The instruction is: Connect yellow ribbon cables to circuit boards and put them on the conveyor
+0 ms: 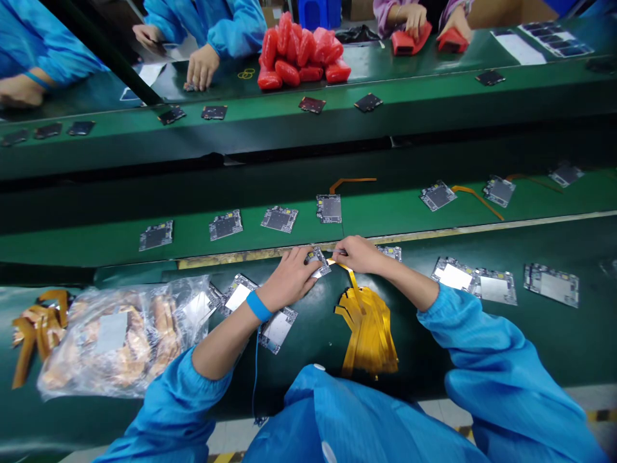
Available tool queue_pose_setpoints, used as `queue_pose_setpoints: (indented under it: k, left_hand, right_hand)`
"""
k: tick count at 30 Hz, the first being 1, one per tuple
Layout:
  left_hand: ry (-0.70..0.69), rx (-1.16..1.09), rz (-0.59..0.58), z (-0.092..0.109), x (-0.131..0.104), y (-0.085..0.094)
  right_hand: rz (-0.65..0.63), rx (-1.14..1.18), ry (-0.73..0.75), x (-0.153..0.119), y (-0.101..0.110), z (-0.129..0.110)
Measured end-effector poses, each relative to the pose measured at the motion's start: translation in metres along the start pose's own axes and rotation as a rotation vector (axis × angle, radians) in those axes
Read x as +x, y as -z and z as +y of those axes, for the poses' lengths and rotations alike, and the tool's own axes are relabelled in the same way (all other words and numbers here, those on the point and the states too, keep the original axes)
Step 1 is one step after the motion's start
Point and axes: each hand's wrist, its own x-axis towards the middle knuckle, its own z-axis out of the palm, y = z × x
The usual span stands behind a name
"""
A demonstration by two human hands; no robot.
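Observation:
My left hand (289,278), with a blue band at the wrist, grips a small circuit board (319,262) near the table's back edge. Its fingers are closed around the board's left side. Just to the right, my right hand (360,254) pinches the end of an orange flat flex cable (353,280) at the board's right edge. Whether the cable is seated in the board cannot be made out. A thin greyish thing shows at the right fingertips, too small to name. Below the hands lies a fanned pile of flex cables (370,331).
Boards lie left (278,329) and right (496,286) of my arms. A plastic bag of cables (113,337) sits at left. Beyond, a green conveyor belt (385,209) carries several boards. Co-workers' hands (202,66) and red wrapped packs (301,51) are across the line.

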Motion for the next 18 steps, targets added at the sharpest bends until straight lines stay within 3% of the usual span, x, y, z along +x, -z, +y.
queue_pose_setpoints:
  k: [9,18]
  left_hand:
    - [-0.006,0.039,-0.037,0.001,0.001,0.003]
    - [-0.023,0.083,-0.077,0.006,0.005,0.007]
  right_hand:
    - [-0.082,-0.042,-0.039,0.009,0.012,-0.008]
    - [-0.069,-0.083,-0.052,0.006,0.011,-0.012]
